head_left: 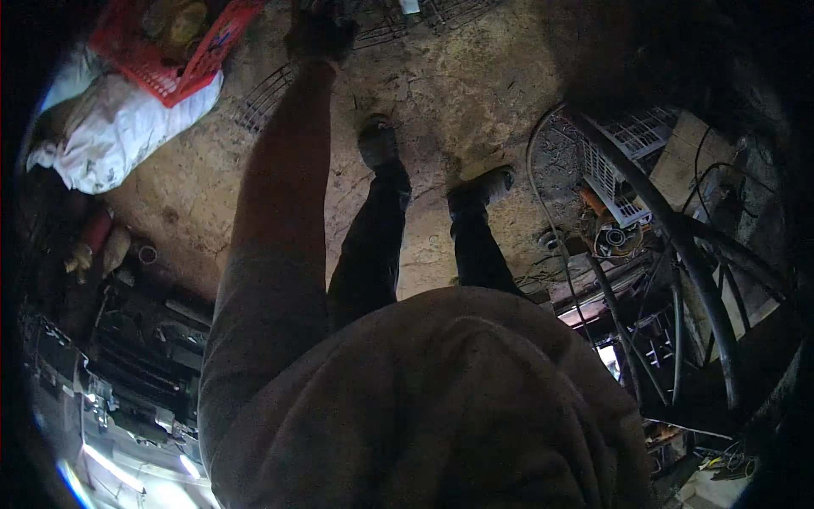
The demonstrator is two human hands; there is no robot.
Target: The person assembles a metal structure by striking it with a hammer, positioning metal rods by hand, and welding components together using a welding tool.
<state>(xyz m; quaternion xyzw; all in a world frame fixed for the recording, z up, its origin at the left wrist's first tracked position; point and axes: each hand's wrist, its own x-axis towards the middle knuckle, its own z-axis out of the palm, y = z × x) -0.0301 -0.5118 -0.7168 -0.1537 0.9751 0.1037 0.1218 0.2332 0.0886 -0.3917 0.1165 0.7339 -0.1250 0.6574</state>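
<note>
My left arm reaches straight ahead to the far edge of the head view. At its end my left hand [320, 38], dark and apparently gloved, is in deep shadow, so its fingers and anything in them cannot be made out. Close to it on the floor is a curved wire grille [270, 97], partly hidden by my forearm. More wire grating [441, 13] lies to the right of the hand, with a small pale object [409, 6] on it. My right hand does not show.
A red plastic crate [203, 72] stands at the far left by a white sack [127, 127]. On the right are a white wire basket [619, 161], thick dark hoses [678, 233] and a thin cable [532, 161]. My shoes [379, 142] rest on a stained floor [458, 93].
</note>
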